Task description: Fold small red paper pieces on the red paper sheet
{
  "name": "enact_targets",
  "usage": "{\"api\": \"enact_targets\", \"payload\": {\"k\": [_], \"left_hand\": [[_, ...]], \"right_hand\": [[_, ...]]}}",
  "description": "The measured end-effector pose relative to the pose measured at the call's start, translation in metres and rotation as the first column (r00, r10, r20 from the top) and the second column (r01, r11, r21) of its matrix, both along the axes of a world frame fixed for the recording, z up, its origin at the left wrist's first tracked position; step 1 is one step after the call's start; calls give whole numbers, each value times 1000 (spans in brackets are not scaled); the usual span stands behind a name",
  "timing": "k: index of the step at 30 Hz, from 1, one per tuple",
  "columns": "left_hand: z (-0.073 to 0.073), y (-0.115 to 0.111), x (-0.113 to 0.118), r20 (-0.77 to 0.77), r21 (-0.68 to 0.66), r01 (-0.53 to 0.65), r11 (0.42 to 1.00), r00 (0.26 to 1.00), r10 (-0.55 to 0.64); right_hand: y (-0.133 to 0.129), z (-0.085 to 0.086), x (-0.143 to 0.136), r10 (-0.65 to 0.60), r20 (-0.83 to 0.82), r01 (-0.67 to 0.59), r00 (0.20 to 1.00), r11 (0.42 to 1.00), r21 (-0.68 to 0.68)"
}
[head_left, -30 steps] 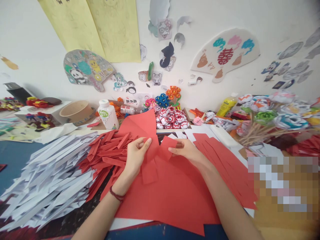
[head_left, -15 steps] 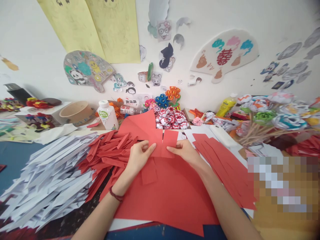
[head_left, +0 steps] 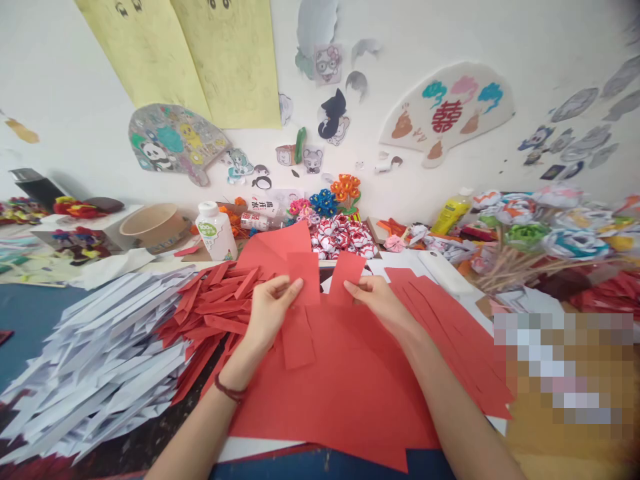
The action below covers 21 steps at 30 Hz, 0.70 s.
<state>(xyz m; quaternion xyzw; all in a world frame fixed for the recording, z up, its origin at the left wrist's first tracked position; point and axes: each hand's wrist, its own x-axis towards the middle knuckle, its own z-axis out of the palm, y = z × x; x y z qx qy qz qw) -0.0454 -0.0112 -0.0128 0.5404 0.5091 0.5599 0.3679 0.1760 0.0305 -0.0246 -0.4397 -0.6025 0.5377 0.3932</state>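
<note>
My left hand point(head_left: 274, 301) pinches a small red paper rectangle point(head_left: 305, 270) between thumb and fingers. A second red paper piece point(head_left: 346, 272), slightly tilted, is pinched in my right hand point(head_left: 376, 297). The two pieces are apart, with a gap between them. Both hands are above large red paper sheets point(head_left: 345, 387) spread in front of me. Another small red rectangle point(head_left: 299, 343) lies on those sheets, just below my left hand. Folded red paper strips point(head_left: 215, 303) are heaped beside my left wrist.
A big pile of folded white paper strips point(head_left: 100, 360) covers the left side. Long red strips point(head_left: 450, 340) lie to the right. Behind stand a white bottle point(head_left: 216, 233), red-and-white paper balls point(head_left: 345, 237), a yellow bottle point(head_left: 453, 212) and paper flowers point(head_left: 530, 233) on sticks.
The red paper held between both hands has parted into two separate pieces, one in each hand. My left hand has shifted slightly left, and my right hand a little right.
</note>
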Motion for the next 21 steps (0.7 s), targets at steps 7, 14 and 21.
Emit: {"api": "enact_targets", "payload": {"k": [7, 14, 21], "left_hand": [[-15, 4, 10, -329, 31, 48, 998, 944, -35], [1, 4, -19, -609, 7, -55, 998, 792, 48], [0, 2, -23, -811, 241, -170, 956, 505, 294]], "right_hand": [[-10, -5, -22, 258, 116, -272, 959, 953, 136], [6, -9, 3, -206, 485, 34, 850, 940, 340], [13, -16, 27, -249, 714, -122, 654, 898, 424]]}}
